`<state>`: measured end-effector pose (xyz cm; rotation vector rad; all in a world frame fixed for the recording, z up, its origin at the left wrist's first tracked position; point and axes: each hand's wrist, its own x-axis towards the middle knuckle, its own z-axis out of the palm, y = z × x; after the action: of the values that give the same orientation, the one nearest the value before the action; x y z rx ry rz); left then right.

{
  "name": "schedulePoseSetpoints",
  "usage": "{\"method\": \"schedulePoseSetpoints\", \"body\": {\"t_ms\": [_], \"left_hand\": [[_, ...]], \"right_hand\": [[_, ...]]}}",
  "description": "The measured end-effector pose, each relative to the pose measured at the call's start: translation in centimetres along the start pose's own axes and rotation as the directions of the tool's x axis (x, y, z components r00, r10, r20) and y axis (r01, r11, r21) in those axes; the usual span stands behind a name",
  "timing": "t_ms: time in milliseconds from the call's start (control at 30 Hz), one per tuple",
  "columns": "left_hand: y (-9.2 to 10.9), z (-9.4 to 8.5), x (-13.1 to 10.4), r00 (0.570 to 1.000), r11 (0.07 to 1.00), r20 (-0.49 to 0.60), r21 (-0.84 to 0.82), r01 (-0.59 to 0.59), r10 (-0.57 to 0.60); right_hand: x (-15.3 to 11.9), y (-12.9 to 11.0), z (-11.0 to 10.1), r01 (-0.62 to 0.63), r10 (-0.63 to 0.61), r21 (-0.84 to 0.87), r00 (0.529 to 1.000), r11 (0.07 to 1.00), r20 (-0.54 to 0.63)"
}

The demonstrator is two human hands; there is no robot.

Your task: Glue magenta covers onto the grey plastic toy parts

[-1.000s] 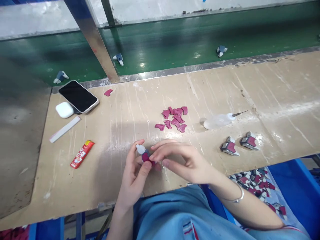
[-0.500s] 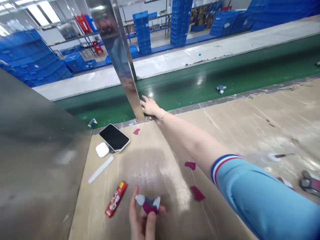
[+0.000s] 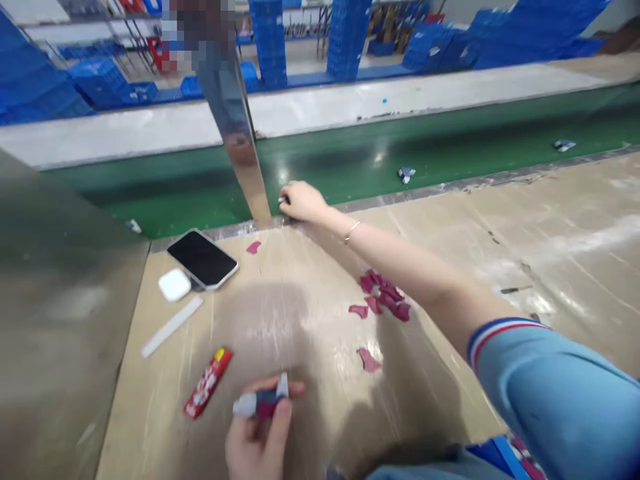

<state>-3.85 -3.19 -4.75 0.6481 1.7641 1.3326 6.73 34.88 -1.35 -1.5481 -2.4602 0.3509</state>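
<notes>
Low in the picture, my left hand (image 3: 257,437) pinches a small stitched-looking piece (image 3: 265,402) of white, dark grey and maroon between thumb and fingers. My right arm stretches forward to the near edge of the green conveyor belt (image 3: 340,183), just right of the metal post. There my right hand (image 3: 304,202) is closed around a small dark-and-white piece (image 3: 284,199), mostly hidden by the fingers. Loose maroon cut pieces (image 3: 385,297) lie in a heap below my right forearm, with a single maroon piece (image 3: 369,360) closer to me.
Left on the table are a phone (image 3: 203,259), a white case (image 3: 175,285), a white strip (image 3: 173,327) and a red packet (image 3: 209,383). The metal post (image 3: 245,153) and a metal panel (image 3: 60,300) bound the left side. More small pieces (image 3: 406,175) ride the belt.
My right hand has gone from spread fingers to closed around a small piece at the belt. Pieces on the belt have moved left. The maroon heap has come into view.
</notes>
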Motion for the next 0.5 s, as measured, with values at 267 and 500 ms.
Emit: {"method": "schedulePoseSetpoints", "body": {"t_ms": [267, 500], "left_hand": [[-0.2, 1.4, -0.5, 0.966, 0.957, 0.259, -0.285, 0.060, 0.017], [-1.3, 4.0, -1.5, 0.934, 0.949, 0.358, -0.297, 0.103, 0.010]], "right_hand": [[-11.9, -0.8, 0.5, 0.116, -0.116, 0.011, 0.989, 0.993, 0.096], [-27.7, -2.1, -0.4, 0.365, -0.409, 0.659, 0.908, 0.658, -0.094]]}}
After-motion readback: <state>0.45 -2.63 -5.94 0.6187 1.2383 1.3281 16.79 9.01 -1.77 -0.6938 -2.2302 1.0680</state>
